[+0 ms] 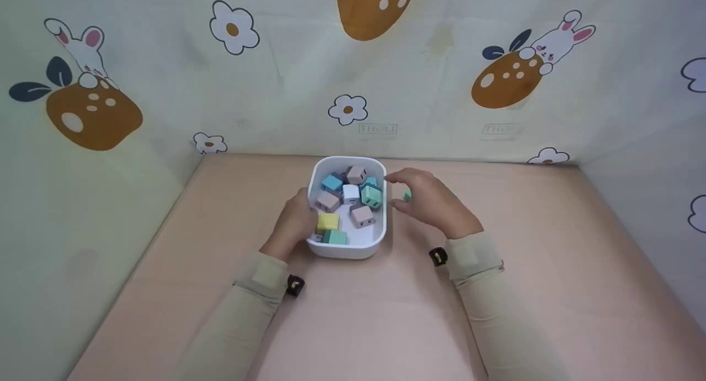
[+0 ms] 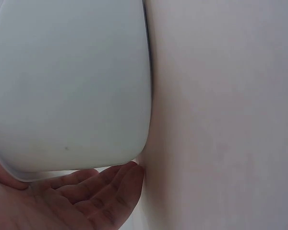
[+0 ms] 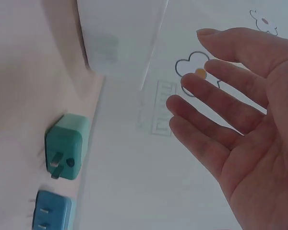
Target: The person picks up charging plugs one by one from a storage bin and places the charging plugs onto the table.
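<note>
A white plastic bin stands on the table with several charger plugs in it, in pink, blue, white, green and yellow. My left hand grips its left wall, thumb over the rim and fingers outside, as the left wrist view also shows along the bin's side. My right hand hovers by the right rim, holding nothing. Its fingers spread loosely in the right wrist view. Inside the bin, a yellow charger and a green charger lie at the near left.
Outside the bin, a green charger with metal prongs and a blue charger lie on the table. My right hand partly covers them in the head view. A patterned cloth wall rises behind the table.
</note>
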{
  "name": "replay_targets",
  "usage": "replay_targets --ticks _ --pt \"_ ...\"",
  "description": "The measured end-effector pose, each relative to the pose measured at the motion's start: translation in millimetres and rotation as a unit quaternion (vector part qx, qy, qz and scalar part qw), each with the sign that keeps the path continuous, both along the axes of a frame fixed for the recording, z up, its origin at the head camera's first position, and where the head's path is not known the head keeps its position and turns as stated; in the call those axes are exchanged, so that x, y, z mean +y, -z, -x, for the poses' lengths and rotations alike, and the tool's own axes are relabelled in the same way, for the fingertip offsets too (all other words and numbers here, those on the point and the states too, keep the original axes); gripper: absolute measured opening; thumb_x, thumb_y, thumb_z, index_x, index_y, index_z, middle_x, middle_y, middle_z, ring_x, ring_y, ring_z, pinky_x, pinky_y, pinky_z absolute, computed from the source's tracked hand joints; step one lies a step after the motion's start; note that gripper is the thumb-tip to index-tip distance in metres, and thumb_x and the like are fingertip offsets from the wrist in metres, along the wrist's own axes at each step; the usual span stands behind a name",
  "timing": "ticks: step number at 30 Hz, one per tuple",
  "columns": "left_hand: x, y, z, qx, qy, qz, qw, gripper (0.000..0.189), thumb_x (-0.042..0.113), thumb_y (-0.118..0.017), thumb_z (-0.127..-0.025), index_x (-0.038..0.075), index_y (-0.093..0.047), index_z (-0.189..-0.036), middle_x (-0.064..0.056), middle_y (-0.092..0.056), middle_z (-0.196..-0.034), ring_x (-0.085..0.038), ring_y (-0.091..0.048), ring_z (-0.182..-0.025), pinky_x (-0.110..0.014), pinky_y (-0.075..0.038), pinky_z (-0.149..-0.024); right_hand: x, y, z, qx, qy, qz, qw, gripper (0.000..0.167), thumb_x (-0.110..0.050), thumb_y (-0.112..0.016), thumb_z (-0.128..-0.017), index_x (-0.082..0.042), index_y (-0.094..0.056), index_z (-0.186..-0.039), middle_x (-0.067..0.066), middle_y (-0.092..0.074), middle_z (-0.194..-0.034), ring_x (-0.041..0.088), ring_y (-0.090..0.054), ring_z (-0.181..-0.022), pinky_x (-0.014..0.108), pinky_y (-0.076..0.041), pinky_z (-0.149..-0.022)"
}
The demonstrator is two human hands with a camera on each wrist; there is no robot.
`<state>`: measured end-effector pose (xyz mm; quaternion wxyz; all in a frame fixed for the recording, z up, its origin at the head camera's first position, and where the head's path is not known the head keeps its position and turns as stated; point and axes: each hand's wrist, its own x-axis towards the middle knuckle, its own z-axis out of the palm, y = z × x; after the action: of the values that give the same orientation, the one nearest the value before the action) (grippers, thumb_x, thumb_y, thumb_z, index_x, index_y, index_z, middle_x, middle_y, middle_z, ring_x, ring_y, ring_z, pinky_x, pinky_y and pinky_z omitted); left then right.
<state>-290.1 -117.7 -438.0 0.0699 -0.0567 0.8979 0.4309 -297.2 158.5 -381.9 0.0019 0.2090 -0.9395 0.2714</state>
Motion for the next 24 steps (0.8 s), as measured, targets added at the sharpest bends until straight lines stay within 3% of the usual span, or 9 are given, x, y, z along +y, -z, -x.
replay_targets --ticks 8,15,24 --pt "0.6 -1.8 2.2 -0.013 0.002 0.005 0.9999 0.054 0.004 -0.041 -0.111 0.004 -0.031 -0.164 -0.019 -0.045 -0.163 -0.033 -0.052 -0.141 -0.055 -0.039 -0.122 -26 4.6 -10.2 0.001 -0.031 -0.018 0.9994 0.060 -0.020 -0.087 -0.091 -0.016 -0.065 -0.147 0.001 -0.063 -0.150 0.025 -0.055 -0.143 0.048 -0.046 -0.118" --pt "0.6 -2.4 2.6 -0.020 0.000 0.003 0.9998 0.053 0.005 -0.040 -0.111 0.004 -0.032 -0.163 -0.019 -0.046 -0.161 -0.032 -0.053 -0.139 -0.053 -0.042 -0.120 -45 11.3 -19.3 0.028 -0.081 -0.059 0.9946 0.050 -0.024 -0.085 -0.093 -0.019 -0.071 -0.141 -0.001 -0.069 -0.143 0.019 -0.061 -0.137 0.040 -0.050 -0.114" --pt "-0.2 -1.9 1.9 -0.007 0.004 0.009 0.9999 0.054 0.003 -0.041 -0.109 0.003 -0.033 -0.162 -0.019 -0.047 -0.161 -0.033 -0.053 -0.140 -0.054 -0.040 -0.122 -55 18.0 -22.5 0.036 -0.103 -0.082 0.9906 0.049 -0.024 -0.086 -0.093 -0.019 -0.072 -0.140 -0.002 -0.071 -0.139 0.018 -0.064 -0.131 0.037 -0.054 -0.109"
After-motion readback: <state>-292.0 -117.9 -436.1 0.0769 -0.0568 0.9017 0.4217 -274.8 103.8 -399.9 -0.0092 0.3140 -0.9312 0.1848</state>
